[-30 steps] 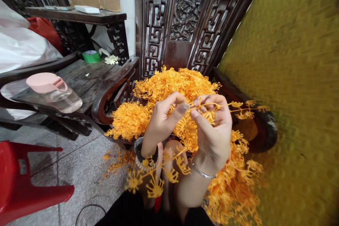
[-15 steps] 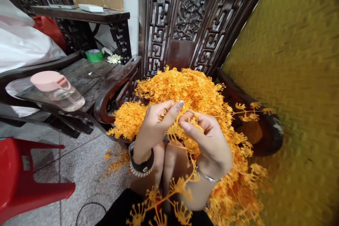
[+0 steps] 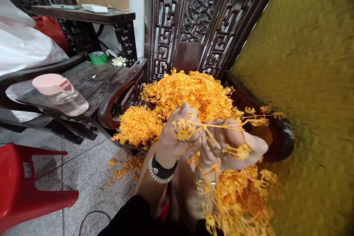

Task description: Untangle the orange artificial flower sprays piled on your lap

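Observation:
A big heap of orange plastic flower sprigs (image 3: 190, 92) lies on a dark carved wooden chair (image 3: 199, 18) in front of me. My left hand (image 3: 177, 138), with a black watch and bead bracelet at the wrist, is closed around an orange sprig (image 3: 184, 132). My right hand (image 3: 231, 143) lies beside it, palm turned up, fingers curled on a thin orange stem with small flower heads (image 3: 239, 151). Both hands touch over my lap. More orange sprigs (image 3: 240, 199) hang below my right hand.
A yellow textured surface (image 3: 309, 81) fills the right side. At left, a dark wooden side table (image 3: 88, 81) bears a clear jug with a pink lid (image 3: 59, 94) and green tape (image 3: 98, 58). A red plastic stool (image 3: 22, 184) stands on the tiled floor with scattered orange bits (image 3: 121, 166).
My right hand has turned palm up and swung to the right, pulling a stem with it. My left hand has closed more tightly on its sprig and shifted slightly right.

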A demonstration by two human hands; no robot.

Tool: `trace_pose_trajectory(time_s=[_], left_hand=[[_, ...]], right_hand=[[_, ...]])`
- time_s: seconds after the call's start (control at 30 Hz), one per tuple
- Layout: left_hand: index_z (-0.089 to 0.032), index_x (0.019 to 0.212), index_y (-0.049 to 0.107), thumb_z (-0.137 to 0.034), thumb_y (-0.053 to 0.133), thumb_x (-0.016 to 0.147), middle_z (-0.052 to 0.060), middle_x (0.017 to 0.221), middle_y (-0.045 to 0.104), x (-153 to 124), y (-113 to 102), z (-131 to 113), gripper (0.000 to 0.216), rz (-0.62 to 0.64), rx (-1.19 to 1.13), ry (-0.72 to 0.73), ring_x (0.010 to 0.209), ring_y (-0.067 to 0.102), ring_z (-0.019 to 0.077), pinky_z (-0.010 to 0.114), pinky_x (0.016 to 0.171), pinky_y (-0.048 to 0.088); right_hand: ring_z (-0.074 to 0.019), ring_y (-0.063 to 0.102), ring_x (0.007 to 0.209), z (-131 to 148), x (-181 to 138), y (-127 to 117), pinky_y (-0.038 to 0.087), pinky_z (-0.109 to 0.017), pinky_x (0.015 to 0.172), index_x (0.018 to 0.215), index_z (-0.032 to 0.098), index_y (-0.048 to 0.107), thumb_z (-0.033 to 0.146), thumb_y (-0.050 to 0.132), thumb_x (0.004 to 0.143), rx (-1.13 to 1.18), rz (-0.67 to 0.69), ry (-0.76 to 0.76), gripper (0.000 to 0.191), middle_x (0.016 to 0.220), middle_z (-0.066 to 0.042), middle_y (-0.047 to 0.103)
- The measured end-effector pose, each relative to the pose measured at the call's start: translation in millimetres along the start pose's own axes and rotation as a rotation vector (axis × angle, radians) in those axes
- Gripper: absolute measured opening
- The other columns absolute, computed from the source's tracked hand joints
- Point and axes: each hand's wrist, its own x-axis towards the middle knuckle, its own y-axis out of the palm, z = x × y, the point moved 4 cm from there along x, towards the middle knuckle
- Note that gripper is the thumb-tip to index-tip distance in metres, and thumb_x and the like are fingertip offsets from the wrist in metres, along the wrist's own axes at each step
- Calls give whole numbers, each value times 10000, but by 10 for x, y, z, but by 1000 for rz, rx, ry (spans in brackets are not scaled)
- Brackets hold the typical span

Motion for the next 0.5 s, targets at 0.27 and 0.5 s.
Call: trace_pose_trajectory(time_s=[0.27, 0.5], left_hand=[[-199, 534, 195, -627, 318, 845, -81, 359, 110, 87, -122, -75, 544, -180, -24, 123, 292, 51, 40, 193, 232, 73], [-209, 793, 553, -466, 459, 856, -40, 597, 570, 77, -5, -38, 280, -240, 101, 204, 319, 276, 17, 189, 298, 213]], right_hand=[[-30, 153, 289, 272, -95, -150, 188, -168, 256, 592, 221, 318, 281, 528, 756, -386, -208, -169, 273, 400, 108, 183], [-29, 249, 394, 218, -160, -200, 194, -199, 357, 714, 218, 524, 299, 587, 749, -960, -707, -204, 109, 582, 52, 329]])
